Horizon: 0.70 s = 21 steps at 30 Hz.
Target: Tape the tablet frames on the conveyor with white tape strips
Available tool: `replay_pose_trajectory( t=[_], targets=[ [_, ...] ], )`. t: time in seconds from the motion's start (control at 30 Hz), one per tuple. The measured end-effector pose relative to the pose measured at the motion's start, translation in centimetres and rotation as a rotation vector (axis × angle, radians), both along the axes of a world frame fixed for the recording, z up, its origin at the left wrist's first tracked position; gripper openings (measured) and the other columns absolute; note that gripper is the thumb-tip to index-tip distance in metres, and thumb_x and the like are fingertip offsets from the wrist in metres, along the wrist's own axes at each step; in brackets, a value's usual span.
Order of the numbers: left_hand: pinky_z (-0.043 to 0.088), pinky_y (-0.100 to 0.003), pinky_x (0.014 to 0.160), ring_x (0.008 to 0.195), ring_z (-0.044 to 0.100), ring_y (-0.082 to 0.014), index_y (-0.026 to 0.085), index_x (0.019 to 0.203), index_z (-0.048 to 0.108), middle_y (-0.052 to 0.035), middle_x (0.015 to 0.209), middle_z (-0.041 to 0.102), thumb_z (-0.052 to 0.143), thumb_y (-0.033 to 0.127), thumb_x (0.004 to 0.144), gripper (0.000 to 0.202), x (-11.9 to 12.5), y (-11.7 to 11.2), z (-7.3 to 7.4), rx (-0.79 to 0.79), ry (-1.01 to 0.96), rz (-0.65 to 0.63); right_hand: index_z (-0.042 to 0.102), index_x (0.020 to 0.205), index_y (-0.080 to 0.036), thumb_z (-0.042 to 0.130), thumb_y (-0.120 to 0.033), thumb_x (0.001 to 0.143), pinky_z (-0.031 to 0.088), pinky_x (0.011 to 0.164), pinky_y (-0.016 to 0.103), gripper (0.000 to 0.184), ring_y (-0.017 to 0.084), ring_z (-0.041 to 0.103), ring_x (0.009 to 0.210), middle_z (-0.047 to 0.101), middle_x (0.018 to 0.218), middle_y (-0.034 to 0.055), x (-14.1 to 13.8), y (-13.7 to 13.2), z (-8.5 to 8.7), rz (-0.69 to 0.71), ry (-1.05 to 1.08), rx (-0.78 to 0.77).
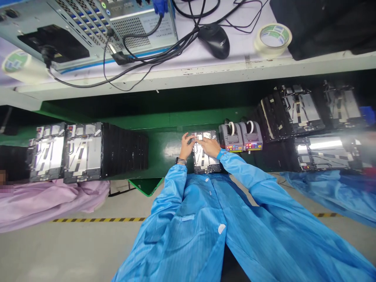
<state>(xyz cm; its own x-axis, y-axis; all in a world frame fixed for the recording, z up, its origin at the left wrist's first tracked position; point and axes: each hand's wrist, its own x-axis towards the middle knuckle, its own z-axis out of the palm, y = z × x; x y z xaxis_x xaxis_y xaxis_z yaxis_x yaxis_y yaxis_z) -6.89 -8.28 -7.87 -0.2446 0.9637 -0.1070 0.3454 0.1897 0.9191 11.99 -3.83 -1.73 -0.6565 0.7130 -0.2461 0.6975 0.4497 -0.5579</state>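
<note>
A grey metal panel unit [205,158] with tape strips lies on the green work surface [167,150] in front of me. My left hand [187,143] rests at its upper left edge, fingers bent onto the panel. My right hand [209,145] lies across its top, fingers pressing down on a strip. Both arms wear blue sleeves, and a watch sits on my left wrist. Whether anything small is pinched in the fingers is too fine to see.
Two tape dispensers [241,137] stand right of the panel. More panel units [66,150] sit at left by a black stack [125,150], others [305,109] at right. A shelf above carries a computer case [96,27], mouse [214,39], tape roll [273,37]. Other people's sleeves, pink [44,199] and blue [331,192], flank me.
</note>
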Motion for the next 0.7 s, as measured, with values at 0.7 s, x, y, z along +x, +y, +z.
replay_pose_trajectory(
  t=[0.7],
  targets=[
    [0.037,-0.051,0.118,0.137,0.05,-0.032,0.022,0.095,0.072,-0.0115,0.137,0.054,0.081,0.027,0.082,0.016,-1.7,2.5,1.9,0.032,0.261,-0.184,0.069,0.131,-0.021,0.04,-0.028,0.1,0.045,0.106,0.043,0.043,0.028,0.06,0.112,0.068,0.121,0.0115,5.0,-4.0,0.5,-0.556,0.448,-0.013]
  ],
)
